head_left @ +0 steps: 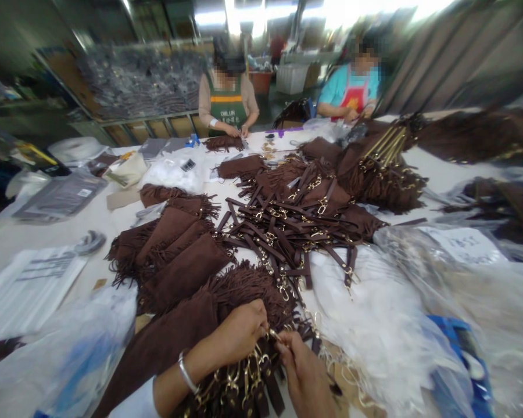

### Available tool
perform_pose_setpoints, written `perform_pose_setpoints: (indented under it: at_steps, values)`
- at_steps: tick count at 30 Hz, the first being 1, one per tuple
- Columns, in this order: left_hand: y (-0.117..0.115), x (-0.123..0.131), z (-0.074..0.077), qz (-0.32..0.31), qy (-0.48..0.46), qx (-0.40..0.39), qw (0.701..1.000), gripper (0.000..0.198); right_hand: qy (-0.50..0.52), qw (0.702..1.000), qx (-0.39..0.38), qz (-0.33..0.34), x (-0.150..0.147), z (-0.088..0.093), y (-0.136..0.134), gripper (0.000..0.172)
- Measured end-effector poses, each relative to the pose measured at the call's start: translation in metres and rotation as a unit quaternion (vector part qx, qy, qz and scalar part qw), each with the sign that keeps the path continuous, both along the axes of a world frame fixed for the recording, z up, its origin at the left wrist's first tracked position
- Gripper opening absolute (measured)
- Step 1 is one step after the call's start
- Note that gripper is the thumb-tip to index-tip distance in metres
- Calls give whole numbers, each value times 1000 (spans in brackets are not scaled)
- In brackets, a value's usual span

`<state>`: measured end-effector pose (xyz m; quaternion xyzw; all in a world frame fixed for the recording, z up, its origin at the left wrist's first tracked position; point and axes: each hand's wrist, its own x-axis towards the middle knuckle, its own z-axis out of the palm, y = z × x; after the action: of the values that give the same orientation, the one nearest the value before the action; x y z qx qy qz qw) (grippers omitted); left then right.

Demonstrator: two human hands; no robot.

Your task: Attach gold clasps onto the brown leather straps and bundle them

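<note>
Brown straps (270,392) with gold clasps (233,386) are being handled at the near edge of the table (436,174) — one clasp (273,335) is being pinched between the curled fingertips of left hand (239,334) and right hand (303,371), beside the fringed suede (244,287) — a fine, steady grip seemingly being called for next.

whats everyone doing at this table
The wearer's left hand and right hand pinch a gold clasp on a bundle of brown straps at the near edge. A heap of straps lies mid-table beside fringed suede pieces. A person in a green apron and a person in a red apron work at the far end.
</note>
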<state>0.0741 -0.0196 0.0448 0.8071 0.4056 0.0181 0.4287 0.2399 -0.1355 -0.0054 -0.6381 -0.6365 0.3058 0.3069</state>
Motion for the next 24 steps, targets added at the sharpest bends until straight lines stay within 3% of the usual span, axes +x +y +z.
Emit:
perform_pose_setpoints:
  at_steps: [6, 13, 24]
  values:
    - [0, -1, -1, -5, -7, -4, 1000, 17, -138, 977, 140, 78, 2, -10, 5, 26]
    - [-1, -5, -2, -13, -22, 14, 1000, 17, -180, 961, 174, 114, 3, -10, 15, 39]
    - [0, -5, -5, -14, -11, -2, 1000, 16, -174, 954, 160, 183, 10, -14, 17, 39]
